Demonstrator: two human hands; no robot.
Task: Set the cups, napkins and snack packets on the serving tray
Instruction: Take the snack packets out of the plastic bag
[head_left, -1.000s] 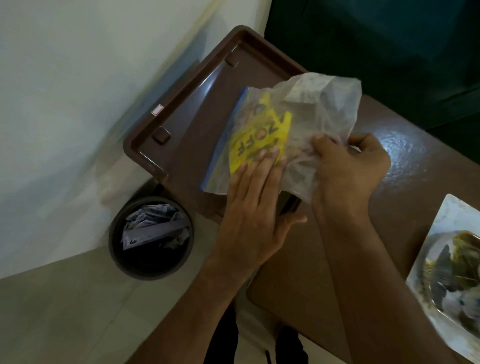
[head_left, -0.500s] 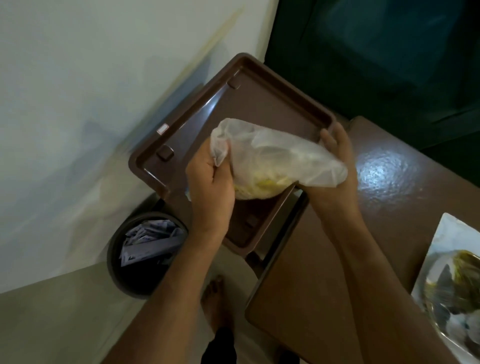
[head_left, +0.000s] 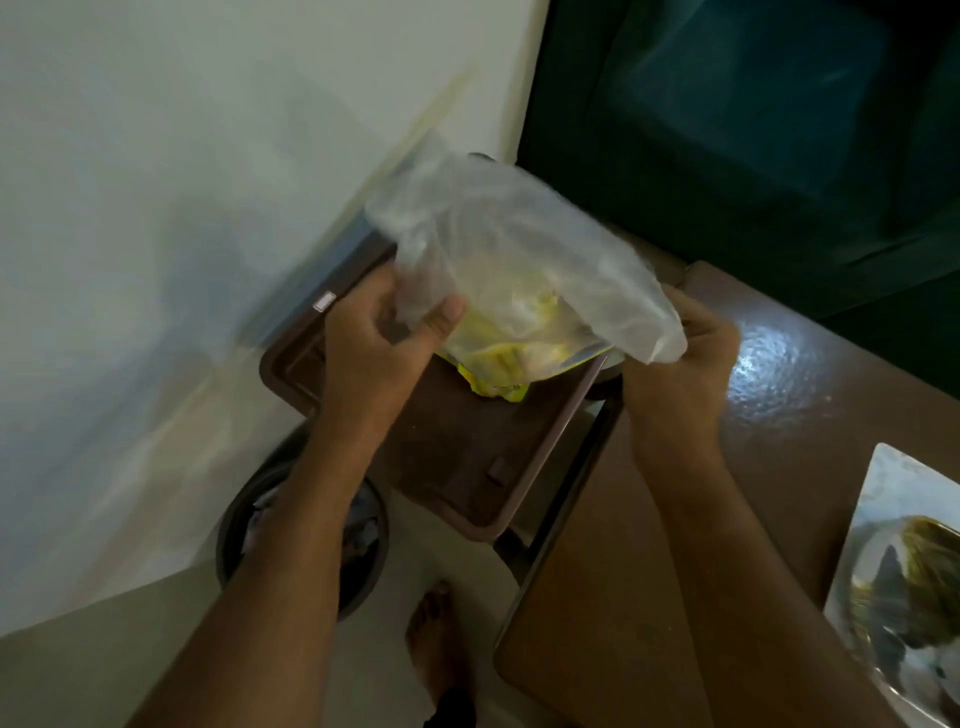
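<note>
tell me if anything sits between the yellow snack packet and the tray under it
Only the thin plastic bag both hands hold. The yellow snack packet pokes from its lower opening, directly above the bare brown tray; nothing visible lies between them.

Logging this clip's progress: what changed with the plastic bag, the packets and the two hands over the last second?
The plastic bag was tipped mouth-down over the brown serving tray; yellow snack packets now slide out of its lower edge. The left hand, flat on it a second ago, now pinches the bag. The right hand went on gripping the other end. The tray, table and bin stayed put.
</note>
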